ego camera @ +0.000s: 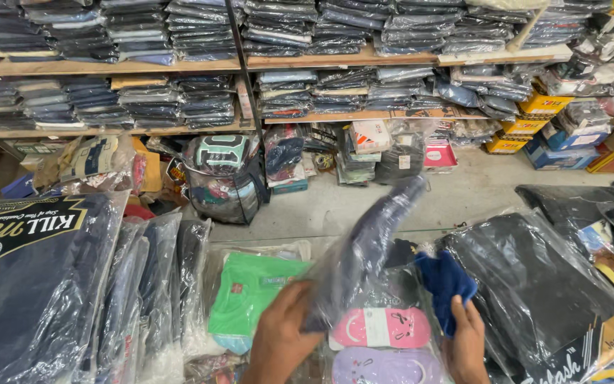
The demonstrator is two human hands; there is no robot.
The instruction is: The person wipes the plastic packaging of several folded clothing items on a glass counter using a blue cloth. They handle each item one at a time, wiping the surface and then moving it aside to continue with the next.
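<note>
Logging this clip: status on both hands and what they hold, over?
Left hand gripping dark bagged garment, lifted and blurred. Right hand on blue cloth. Pink flip-flops and green bagged shirt lie below.

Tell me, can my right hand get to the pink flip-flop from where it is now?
Probably yes: the right hand holds a blue cloth, but the pink flip-flop lies uncovered just left of it, nothing between.
</note>
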